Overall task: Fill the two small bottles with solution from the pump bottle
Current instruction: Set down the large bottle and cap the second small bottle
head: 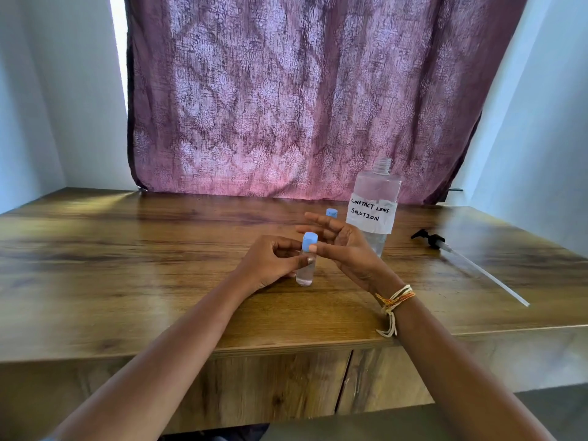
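Note:
A small clear bottle [305, 272] with a blue cap [309, 241] stands on the wooden table [127, 281], holding clear liquid. My left hand [270, 262] grips its body. My right hand [343, 246] has its thumb against the blue cap, the other fingers spread apart. A second small bottle is mostly hidden behind my right hand; only its blue cap [331, 212] shows. The big clear bottle [375, 205], labelled "contact lens solution", stands uncapped behind my right hand. Its black pump head [428, 238] with the long tube [486, 275] lies on the table to the right.
A purple patterned curtain [302, 97] hangs behind the table, with pale walls on both sides. The table's front edge [286, 348] runs just under my forearms. A string bracelet [394, 300] is on my right wrist.

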Available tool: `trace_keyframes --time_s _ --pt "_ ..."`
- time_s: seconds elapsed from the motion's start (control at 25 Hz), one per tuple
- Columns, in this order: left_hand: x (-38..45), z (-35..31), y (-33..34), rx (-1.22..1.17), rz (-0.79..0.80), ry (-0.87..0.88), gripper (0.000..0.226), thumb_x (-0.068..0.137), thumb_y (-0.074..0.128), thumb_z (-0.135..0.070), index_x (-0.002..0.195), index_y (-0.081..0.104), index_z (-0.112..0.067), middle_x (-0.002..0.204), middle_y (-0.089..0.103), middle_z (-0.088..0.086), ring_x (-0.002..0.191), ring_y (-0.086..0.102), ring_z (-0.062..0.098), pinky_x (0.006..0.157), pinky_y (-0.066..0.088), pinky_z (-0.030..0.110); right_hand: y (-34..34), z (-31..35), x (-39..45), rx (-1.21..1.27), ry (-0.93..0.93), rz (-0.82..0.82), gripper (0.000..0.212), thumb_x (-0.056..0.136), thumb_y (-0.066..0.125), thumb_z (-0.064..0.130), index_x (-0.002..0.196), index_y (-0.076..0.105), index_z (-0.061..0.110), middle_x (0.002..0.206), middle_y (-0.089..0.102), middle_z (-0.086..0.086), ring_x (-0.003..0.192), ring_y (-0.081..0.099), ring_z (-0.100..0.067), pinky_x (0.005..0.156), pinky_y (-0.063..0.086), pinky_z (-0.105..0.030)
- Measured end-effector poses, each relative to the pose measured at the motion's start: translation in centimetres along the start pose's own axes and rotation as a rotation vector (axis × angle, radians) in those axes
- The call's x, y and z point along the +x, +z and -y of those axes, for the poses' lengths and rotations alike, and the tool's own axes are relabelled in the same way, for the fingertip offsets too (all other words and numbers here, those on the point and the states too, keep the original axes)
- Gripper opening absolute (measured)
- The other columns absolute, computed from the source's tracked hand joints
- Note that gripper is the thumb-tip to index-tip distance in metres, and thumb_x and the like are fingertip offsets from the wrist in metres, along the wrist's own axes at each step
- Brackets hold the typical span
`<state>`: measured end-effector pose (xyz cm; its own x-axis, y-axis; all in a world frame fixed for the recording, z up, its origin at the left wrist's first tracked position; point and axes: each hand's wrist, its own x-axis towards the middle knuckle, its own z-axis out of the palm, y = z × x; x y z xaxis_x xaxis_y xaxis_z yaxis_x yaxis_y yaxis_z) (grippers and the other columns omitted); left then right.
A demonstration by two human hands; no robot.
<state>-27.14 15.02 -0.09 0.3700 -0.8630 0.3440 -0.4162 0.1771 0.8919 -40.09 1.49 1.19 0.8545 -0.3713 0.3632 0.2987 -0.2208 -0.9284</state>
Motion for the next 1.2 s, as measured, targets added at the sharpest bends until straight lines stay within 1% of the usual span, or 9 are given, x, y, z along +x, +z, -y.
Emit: trace_keyframes --time_s 0.12,0.24,0.32,0.52,0.6,0.76,0.96,1.04,1.2 --pt "-0.09 -0.18 0.07 -0.010 0.001 -0.001 0.017 0.080 0.076 -0.021 0.095 0.076 -0.030 0.096 0.078 0.007 0.090 0.073 0.030 0.082 0.060 0.049 -0.29 0.10 -0.11 0.048 0.016 0.036 0.061 0.080 0.061 -0.005 0.138 0.045 0.003 0.123 0.065 -0.021 0.115 0.063 -0.031 0.099 0.051 -0.037" --pt "-0.10 -0.19 0.05 -0.005 0.002 -0.010 0.017 0.079 0.077 -0.023 0.094 0.075 -0.030 0.096 0.078 0.004 0.089 0.074 0.024 0.082 0.060 0.046 0.09 0.17 -0.19 -0.011 0.016 -0.031 0.061 0.074 0.071 0.002 0.132 0.052 0.008 0.101 0.071 -0.010 0.096 0.067 -0.022 0.091 0.053 -0.034" --pt "-0.08 -0.12 0.05 -0.003 0.000 -0.007 0.017 0.080 0.076 -0.022 0.095 0.075 -0.029 0.096 0.078 0.004 0.089 0.074 0.024 0.082 0.061 0.046 0.34 0.26 -0.23 -0.024 0.018 -0.035 0.061 0.071 0.073 0.005 0.129 0.055 0.012 0.095 0.068 -0.005 0.092 0.066 -0.018 0.090 0.051 -0.034" --pt "-0.06 -0.15 0.15 -0.009 0.002 -0.008 0.018 0.080 0.077 -0.020 0.093 0.075 -0.032 0.096 0.078 0.003 0.090 0.074 0.022 0.082 0.061 0.045 -0.14 0.69 -0.36 0.155 0.071 0.120 0.059 0.079 0.054 -0.006 0.135 0.047 0.010 0.128 0.062 -0.020 0.118 0.060 -0.031 0.096 0.050 -0.037" --pt "-0.08 -0.18 0.12 -0.010 -0.002 -0.013 0.017 0.079 0.077 -0.021 0.091 0.075 -0.033 0.096 0.078 0.003 0.090 0.074 0.023 0.082 0.060 0.047 -0.16 0.56 -0.31 0.128 0.063 0.093 0.055 0.080 0.058 -0.003 0.133 0.050 0.011 0.122 0.065 -0.018 0.113 0.063 -0.029 0.094 0.052 -0.035" --pt "-0.18 -0.31 0.01 0.010 0.001 -0.004 0.016 0.079 0.077 -0.023 0.091 0.075 -0.034 0.095 0.078 0.001 0.089 0.074 0.023 0.083 0.060 0.048 0.17 0.43 -0.30 0.036 0.049 0.008 0.054 0.074 0.071 0.003 0.125 0.056 0.017 0.097 0.071 -0.002 0.095 0.065 -0.020 0.088 0.054 -0.032" --pt "-0.29 -0.42 0.05 0.019 0.001 -0.008 0.016 0.074 0.078 -0.031 0.087 0.075 -0.039 0.094 0.078 0.000 0.088 0.074 0.022 0.084 0.059 0.050 0.04 0.76 -0.45 0.166 0.070 0.126 0.060 0.081 0.055 -0.005 0.137 0.045 0.010 0.130 0.060 -0.021 0.120 0.059 -0.031 0.097 0.051 -0.036" --pt "-0.21 -0.24 0.03 0.011 -0.001 -0.007 0.018 0.068 0.078 -0.040 0.086 0.077 -0.040 0.096 0.078 0.001 0.090 0.074 0.024 0.085 0.058 0.053 -0.09 0.75 -0.39 0.154 0.059 0.124 0.059 0.082 0.056 -0.004 0.138 0.044 0.009 0.130 0.060 -0.023 0.120 0.060 -0.032 0.098 0.052 -0.035" --pt "-0.03 -0.02 -0.03 0.016 -0.014 -0.003 0.017 0.079 0.077 -0.023 0.089 0.076 -0.036 0.104 0.076 0.003 0.092 0.074 0.028 0.085 0.058 0.053 0.05 0.68 -0.33 0.112 0.054 0.074 0.051 0.084 0.062 -0.003 0.132 0.050 0.011 0.117 0.069 -0.016 0.107 0.067 -0.023 0.087 0.055 -0.028"
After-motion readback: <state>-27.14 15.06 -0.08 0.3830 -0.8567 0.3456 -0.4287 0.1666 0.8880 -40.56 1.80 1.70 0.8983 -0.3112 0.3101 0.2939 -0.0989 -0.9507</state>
